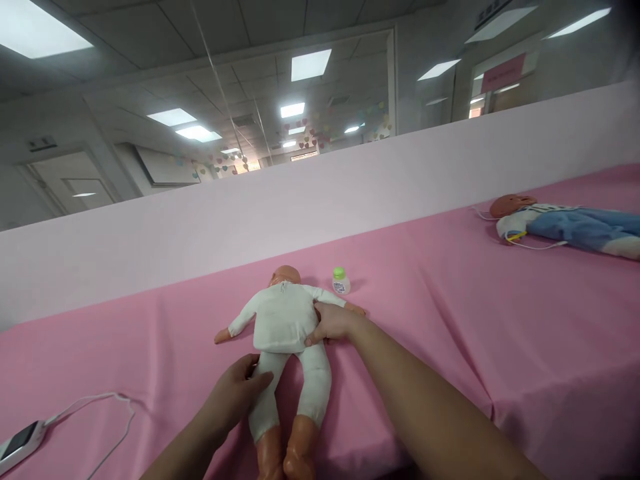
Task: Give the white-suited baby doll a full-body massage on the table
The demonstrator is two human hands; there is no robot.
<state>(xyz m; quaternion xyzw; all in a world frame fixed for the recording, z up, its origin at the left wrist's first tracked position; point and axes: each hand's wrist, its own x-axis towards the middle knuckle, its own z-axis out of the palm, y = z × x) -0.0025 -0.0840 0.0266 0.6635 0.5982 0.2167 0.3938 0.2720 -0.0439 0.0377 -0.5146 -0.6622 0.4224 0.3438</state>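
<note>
1. Right now your left hand (235, 393) lies flat, fingers loosely spread, on the near leg of the baby doll (286, 347); it presses more than it clasps.
2. Your right hand (331, 325) cups the doll's side at the waist, thumb against the white suit, a light hold that seems to steady the body.
3. That doll lies on its front, mid-table on the pink cloth (450, 320), head away from you, feet at the near edge.
4. Just beside its far arm stands a small bottle (341, 281), green cap on; its contents cannot be told.
5. Well apart at far right lies a second doll (565, 227); a white device (20, 443) with a cord sits at near left.
</note>
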